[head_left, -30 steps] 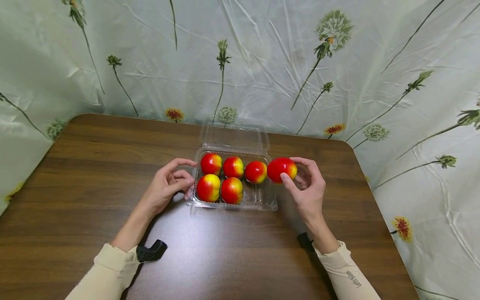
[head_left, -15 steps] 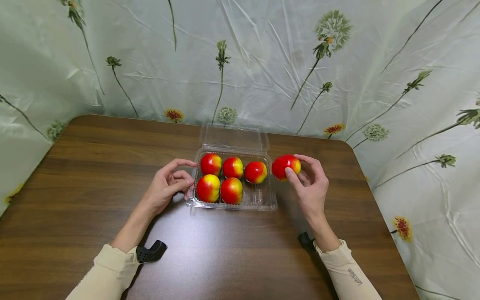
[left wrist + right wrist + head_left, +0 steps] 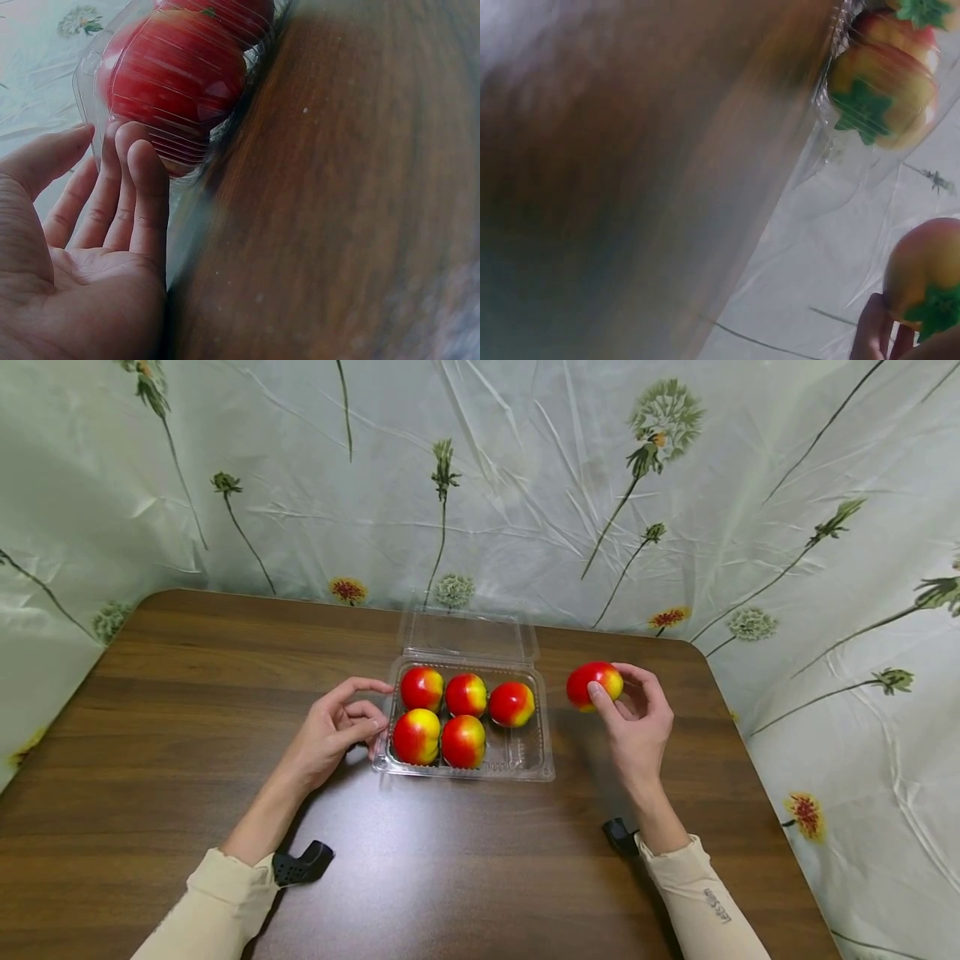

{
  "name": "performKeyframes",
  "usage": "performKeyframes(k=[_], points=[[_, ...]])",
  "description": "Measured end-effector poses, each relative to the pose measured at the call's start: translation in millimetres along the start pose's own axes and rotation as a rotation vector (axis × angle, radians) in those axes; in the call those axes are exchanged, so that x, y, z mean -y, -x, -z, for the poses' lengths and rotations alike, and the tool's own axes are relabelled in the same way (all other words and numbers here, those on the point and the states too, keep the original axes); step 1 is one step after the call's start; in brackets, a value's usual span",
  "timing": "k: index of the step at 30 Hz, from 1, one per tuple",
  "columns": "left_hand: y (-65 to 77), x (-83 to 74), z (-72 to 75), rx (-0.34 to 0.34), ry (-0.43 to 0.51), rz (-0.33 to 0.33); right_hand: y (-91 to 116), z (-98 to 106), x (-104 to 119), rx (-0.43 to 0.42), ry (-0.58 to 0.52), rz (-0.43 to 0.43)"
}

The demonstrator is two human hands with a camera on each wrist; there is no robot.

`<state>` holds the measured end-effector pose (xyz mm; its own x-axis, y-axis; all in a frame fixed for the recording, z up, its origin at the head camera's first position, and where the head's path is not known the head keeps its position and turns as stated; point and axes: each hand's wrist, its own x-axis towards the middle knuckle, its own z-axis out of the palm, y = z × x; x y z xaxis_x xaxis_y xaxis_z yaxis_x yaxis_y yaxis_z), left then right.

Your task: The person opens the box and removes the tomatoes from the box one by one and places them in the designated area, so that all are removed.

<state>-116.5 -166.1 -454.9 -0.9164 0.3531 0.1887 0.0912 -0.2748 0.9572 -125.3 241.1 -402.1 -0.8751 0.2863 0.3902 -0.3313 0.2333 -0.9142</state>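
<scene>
Your right hand (image 3: 641, 727) pinches one red-and-yellow fruit (image 3: 581, 685) between thumb and fingers, holding it above the table (image 3: 187, 735), to the right of the clear plastic container (image 3: 465, 774) and apart from it. The right wrist view shows a green leafy calyx (image 3: 939, 311) on that fruit. Your left hand (image 3: 337, 727) is at the container's left edge, its thumb and fingers spread apart rather than pinching; in the left wrist view the fingertips are against or just beside the clear wall, and you cannot tell how firmly they touch. Five similar fruits (image 3: 467, 695) sit in the container, three in the far row and two in the near row, at left and middle. The container's lid (image 3: 468, 637) stands open on the far side, before a flower-printed cloth (image 3: 525, 527).
</scene>
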Motion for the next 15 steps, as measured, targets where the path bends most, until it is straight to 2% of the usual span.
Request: performKeyframes(k=[6, 15], points=[[-0.2, -0.6, 0.7, -0.009, -0.023, 0.011, -5.6, 3.6, -3.6, 0.032, 0.041, -0.069], [-0.2, 0.3, 0.8, -0.006, -0.017, 0.015, -12.7, 5.2, -6.4, 0.097, 0.165, -0.094]])
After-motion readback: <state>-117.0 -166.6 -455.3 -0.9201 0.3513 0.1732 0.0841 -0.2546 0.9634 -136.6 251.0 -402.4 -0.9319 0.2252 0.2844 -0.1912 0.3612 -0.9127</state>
